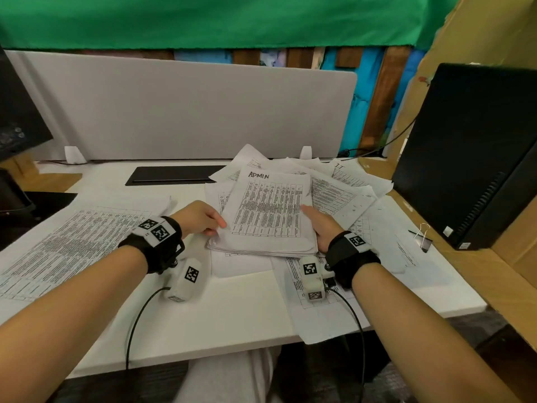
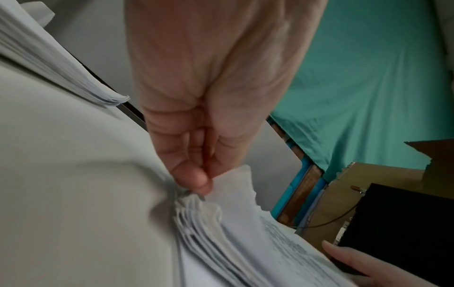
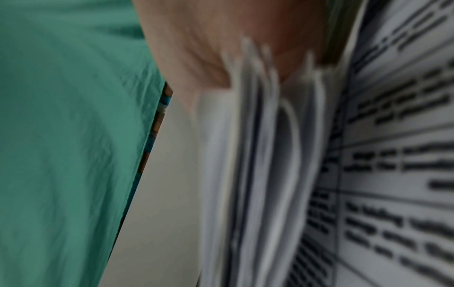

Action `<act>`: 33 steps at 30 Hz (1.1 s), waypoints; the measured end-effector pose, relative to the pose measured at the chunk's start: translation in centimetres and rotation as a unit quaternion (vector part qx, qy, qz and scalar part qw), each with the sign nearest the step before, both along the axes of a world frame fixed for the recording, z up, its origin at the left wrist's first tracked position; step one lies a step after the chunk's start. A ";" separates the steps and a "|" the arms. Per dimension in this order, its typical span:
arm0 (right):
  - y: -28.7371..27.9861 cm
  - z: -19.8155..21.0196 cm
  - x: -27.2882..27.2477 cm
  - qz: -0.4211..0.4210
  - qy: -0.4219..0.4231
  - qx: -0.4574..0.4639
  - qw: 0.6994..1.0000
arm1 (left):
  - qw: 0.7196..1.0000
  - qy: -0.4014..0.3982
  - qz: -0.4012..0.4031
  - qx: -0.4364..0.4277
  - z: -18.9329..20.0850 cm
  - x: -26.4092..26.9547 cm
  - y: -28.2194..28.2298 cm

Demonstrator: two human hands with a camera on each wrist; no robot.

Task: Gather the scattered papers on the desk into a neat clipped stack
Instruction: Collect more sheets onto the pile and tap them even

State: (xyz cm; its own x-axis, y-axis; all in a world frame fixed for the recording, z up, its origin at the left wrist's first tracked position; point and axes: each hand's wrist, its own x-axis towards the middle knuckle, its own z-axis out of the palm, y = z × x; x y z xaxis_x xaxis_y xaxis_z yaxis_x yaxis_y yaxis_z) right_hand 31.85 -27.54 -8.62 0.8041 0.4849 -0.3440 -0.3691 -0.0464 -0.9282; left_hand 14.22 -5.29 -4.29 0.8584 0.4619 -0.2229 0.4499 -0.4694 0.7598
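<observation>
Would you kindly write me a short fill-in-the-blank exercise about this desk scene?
1. The handwritten word on the top sheet of the stack reads ____.
2. The binder clip lies on the desk beside the black ____.
3. The left hand pinches the stack's ____ corner.

Missing words: ADMIN; computer tower; near left

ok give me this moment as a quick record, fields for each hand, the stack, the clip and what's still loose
left hand: pinches the stack's near left corner
right hand: grips the stack's right edge, thumb on top
paper stack: top sheet marked ADMIN, edges uneven, unclipped
binder clip: on the desk to the right, untouched
loose papers: spread behind and under the stack
large sheet: flat at left
</observation>
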 end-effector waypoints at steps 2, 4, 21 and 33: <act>0.2 0.3 -0.1 0.023 -0.052 -0.074 0.996 | 0.999 0.026 -0.016 0.024 0.1 0.3 0.0; 0.3 0.5 -0.1 0.033 -0.100 -0.135 0.985 | 0.998 0.049 -0.007 0.033 0.3 0.5 -0.2; -0.2 9.8 -4.7 0.022 -0.325 0.003 0.945 | 0.938 -0.318 0.021 -0.133 6.7 0.5 -5.6; 0.7 3.7 -1.3 -0.050 -0.189 -0.074 0.978 | 0.971 -0.049 0.202 -0.114 1.5 -0.2 -3.0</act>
